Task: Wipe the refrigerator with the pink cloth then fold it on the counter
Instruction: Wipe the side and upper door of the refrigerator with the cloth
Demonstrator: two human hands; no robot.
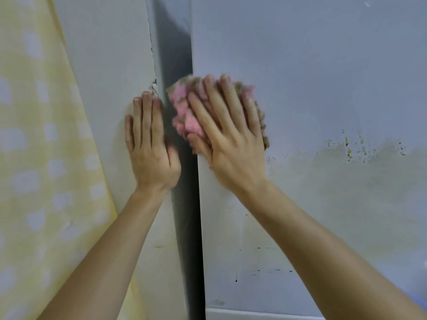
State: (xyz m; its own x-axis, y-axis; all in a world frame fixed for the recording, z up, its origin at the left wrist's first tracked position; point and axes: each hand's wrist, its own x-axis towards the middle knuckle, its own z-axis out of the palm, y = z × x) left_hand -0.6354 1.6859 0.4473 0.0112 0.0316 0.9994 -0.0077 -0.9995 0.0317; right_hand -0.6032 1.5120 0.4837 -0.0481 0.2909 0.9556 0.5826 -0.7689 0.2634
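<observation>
The fluffy pink cloth with olive-tan tufts (184,116) is bunched under my right hand (231,144), pressed against the flat, pale grey-white refrigerator panel (323,77) close to that panel's left edge. My right hand lies flat on the cloth with straight, slightly spread fingers; it pushes the cloth rather than pinching it, and pink pile shows around and between the fingers. My left hand (152,148) holds nothing. It rests palm-down, fingers straight and close together, on the pale surface (104,88) across the narrow dark gap (182,204). I cannot tell whether that surface is a wall or another part of the appliance. I judge the step in hand to be the wiping, and the blur of the cloth fits a stroke under way. Folding has not begun, and no bench is in view. Off to the right, well apart from the cloth, there is a patch of yellowish specks and smears (360,146), and lower down some thin black marks (272,271). The next move, as I judge it, calls for sliding the cloth rightward and downward over those spots with firm, even pressure while my left hand braces me. By count I see one pink cloth, two hands, one refrigerator panel, one dark gap, one pale surface beyond it, and one yellow curtain with white squares (34,135) hanging at the far left.
</observation>
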